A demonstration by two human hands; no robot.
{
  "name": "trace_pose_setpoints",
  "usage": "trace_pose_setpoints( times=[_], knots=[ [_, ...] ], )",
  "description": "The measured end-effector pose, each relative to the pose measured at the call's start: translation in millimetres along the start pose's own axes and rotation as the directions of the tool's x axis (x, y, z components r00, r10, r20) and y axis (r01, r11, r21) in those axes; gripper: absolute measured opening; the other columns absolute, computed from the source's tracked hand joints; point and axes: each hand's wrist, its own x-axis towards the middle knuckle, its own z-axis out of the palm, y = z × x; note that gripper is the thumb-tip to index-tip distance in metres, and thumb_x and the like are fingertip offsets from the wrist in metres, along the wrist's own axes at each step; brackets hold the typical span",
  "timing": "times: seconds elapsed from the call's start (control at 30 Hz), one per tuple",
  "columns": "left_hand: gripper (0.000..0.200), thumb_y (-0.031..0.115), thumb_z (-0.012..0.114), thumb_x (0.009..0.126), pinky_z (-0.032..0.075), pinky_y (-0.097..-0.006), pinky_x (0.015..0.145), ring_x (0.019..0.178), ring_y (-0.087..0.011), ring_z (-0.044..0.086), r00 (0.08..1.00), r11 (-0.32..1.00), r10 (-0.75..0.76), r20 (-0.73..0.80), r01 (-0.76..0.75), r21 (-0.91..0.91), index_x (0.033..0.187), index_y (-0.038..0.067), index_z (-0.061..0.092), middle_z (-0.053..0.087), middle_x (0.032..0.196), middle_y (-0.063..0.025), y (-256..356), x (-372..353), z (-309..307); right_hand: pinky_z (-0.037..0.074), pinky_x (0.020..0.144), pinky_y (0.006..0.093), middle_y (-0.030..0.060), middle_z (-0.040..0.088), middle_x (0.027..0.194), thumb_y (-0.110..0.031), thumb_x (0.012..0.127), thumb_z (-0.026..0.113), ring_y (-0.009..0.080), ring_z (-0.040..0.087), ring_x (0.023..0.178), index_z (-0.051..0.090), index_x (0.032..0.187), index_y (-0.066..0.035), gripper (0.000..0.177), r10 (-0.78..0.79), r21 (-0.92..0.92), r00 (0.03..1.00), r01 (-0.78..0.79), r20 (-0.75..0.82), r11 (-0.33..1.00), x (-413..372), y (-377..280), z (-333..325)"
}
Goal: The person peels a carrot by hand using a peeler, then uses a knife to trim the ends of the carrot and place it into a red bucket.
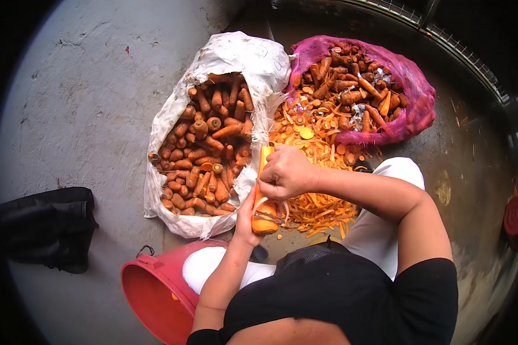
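A thick, bright orange carrot [264, 226] lies lengthwise in front of me, mostly peeled. My left hand [246, 219] is closed round its left side. Over the carrot's middle my right hand [288, 171] is curled into a fist on a peeler [269, 217]; the handle is mostly hidden. The peeler's pale forked frame and metal blade lie across the carrot's near end. Just left of my hands is a white woven sack [157, 138], torn open and full of unpeeled carrots [198, 155]. Orange peelings [322, 210] are heaped on the floor to the right.
A pink mesh sack [423, 103] of carrots, with shiny scraps among them, stands at the far right. A red bucket [149, 270] lies tilted by my left leg. Dark cloth [49, 227] is on the grey floor at left. A metal grate [460, 49] runs along the back right.
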Motion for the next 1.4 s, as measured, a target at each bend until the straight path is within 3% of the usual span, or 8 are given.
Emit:
trace_pose_setpoints(
  times=[0.4,0.47,0.6,0.73,0.87,0.97,1.1,1.4],
  knots=[
    [0.048,0.047,0.03,0.1,0.053,-0.0364,0.056,0.065,-0.0225,0.061,0.995,0.996,-0.052,0.085,0.046,0.071,0.118,0.006,0.048,0.058,0.085,-0.0124,-3.7,-5.5,-3.5,0.041,0.04,0.0324,0.0033,0.052,0.043,-0.023,0.072,0.058,0.0195,0.05,0.036,0.063,0.048,-0.015,0.026,0.117,-0.137,0.977,-0.142,-0.178,0.98,12.7,58.6,-9.9],
    [0.05,0.047,0.03,0.1,0.054,-0.0374,0.057,0.065,-0.023,0.061,0.984,0.994,-0.082,0.158,0.069,0.086,0.125,0.006,0.044,0.057,0.085,-0.0123,-8.3,-11.1,-4.2,0.041,0.041,0.0284,-0.0019,0.054,0.043,-0.039,0.08,0.058,0.0134,0.052,0.038,0.068,0.054,-0.02,0.034,0.432,-0.191,0.9,-0.433,-0.048,0.881,11.4,89.3,-36.9],
    [0.054,0.046,0.026,0.101,0.055,-0.0376,0.062,0.068,-0.0237,0.062,0.94,0.992,-0.116,0.321,0.097,0.076,0.136,0.006,0.036,0.056,0.089,-0.0137,-1.9,-21.5,-3.6,0.039,0.042,0.0284,-0.0029,0.058,0.047,-0.041,0.086,0.05,0.0093,0.051,0.04,0.071,0.06,-0.021,0.038,0.56,-0.656,0.81,-0.519,-0.172,0.548,-4.2,135.3,-70.9],
    [0.052,0.044,0.026,0.101,0.054,-0.0381,0.065,0.073,-0.024,0.062,0.969,0.996,-0.092,0.231,0.088,0.028,0.135,0.006,0.038,0.057,0.092,-0.0141,2.1,-19.8,5.5,0.039,0.041,0.0261,-0.0034,0.06,0.049,-0.036,0.086,0.051,0.0083,0.05,0.039,0.072,0.064,-0.021,0.034,0.732,-0.215,0.677,-0.728,-0.08,0.651,8.6,107.4,-52.0],
    [0.055,0.047,0.026,0.1,0.055,-0.0401,0.074,0.076,-0.0246,0.064,0.952,0.984,-0.064,0.3,0.11,-0.138,0.13,0.004,0.042,0.06,0.098,-0.0145,-0.5,-10.2,-8.6,0.036,0.04,0.0316,0.0025,0.051,0.043,-0.022,0.077,0.057,0.0147,0.045,0.035,0.058,0.047,-0.014,0.031,0.272,0.013,0.96,-0.271,-0.065,0.962,13.7,53.1,-17.4],
    [0.053,0.048,0.026,0.1,0.056,-0.0407,0.069,0.077,-0.0253,0.065,0.997,0.994,-0.068,0.032,0.07,-0.079,0.124,0.005,0.047,0.061,0.099,-0.0133,-1.4,-5.3,-1.4,0.036,0.047,0.0352,0.0043,0.047,0.044,-0.019,0.072,0.06,0.0222,0.047,0.042,0.047,0.044,-0.013,0.031,-0.007,0.007,1.0,0.007,-0.015,1.0,6.8,0.2,-7.8],
    [0.052,0.049,0.026,0.099,0.052,-0.0396,0.053,0.064,-0.0285,0.063,0.996,0.993,-0.09,0.01,0.09,-0.076,0.105,0.005,0.053,0.062,0.078,-0.0148,1.1,-3.0,6.4,0.035,0.051,0.0363,0.0031,0.049,0.048,-0.019,0.07,0.061,0.0237,0.049,0.05,0.045,0.046,-0.013,0.03,-0.041,0.008,0.999,0.041,0.013,0.999,-5.3,-10.9,0.9],
    [0.053,0.051,0.028,0.098,0.053,-0.0367,0.052,0.063,-0.0276,0.063,0.994,0.992,-0.093,0.054,0.097,-0.085,0.104,0.004,0.053,0.062,0.077,-0.015,-2.4,3.5,1.3,0.034,0.05,0.0378,0.0032,0.049,0.048,-0.019,0.069,0.061,0.0247,0.049,0.05,0.043,0.046,-0.013,0.03,-0.039,0.028,0.999,0.039,-0.02,0.999,-2.9,-5.7,-3.3]
  ],
)
